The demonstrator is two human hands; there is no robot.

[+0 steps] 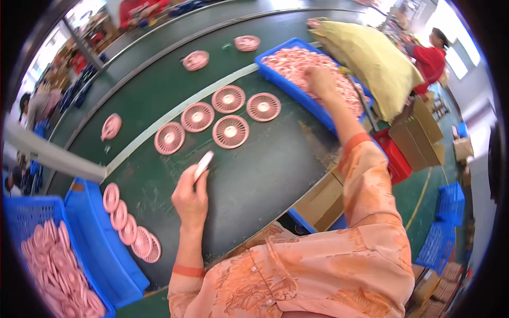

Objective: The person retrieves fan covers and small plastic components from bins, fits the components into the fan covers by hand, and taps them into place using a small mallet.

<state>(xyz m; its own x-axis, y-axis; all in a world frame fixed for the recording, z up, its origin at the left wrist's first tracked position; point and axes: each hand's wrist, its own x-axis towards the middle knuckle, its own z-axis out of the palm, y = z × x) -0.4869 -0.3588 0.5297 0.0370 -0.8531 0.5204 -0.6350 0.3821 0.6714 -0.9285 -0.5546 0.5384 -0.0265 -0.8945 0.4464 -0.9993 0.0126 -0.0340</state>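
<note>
My left hand [190,197] is closed around a thin pale pink piece [203,165], tilted almost edge-on above the dark green table; it looks like a round grille, though its face is turned away. My right hand [321,82] reaches into a blue bin [299,97] at the far right, among many small pink plastic parts [289,61]. Its fingers are blurred and partly hidden, so what they grip does not show. Between the hands and the conveyor lie several round pink slotted grilles [230,131], flat, pale hubs at their centres.
More pink grilles [127,229] lie in an overlapping row beside an angled blue crate [101,238]. Further left, a blue basket [37,202] holds a heap of them. Pink assemblies [196,60] sit on the conveyor [154,69]. A yellowish sack [368,61] leans behind the parts bin. Other people work beyond.
</note>
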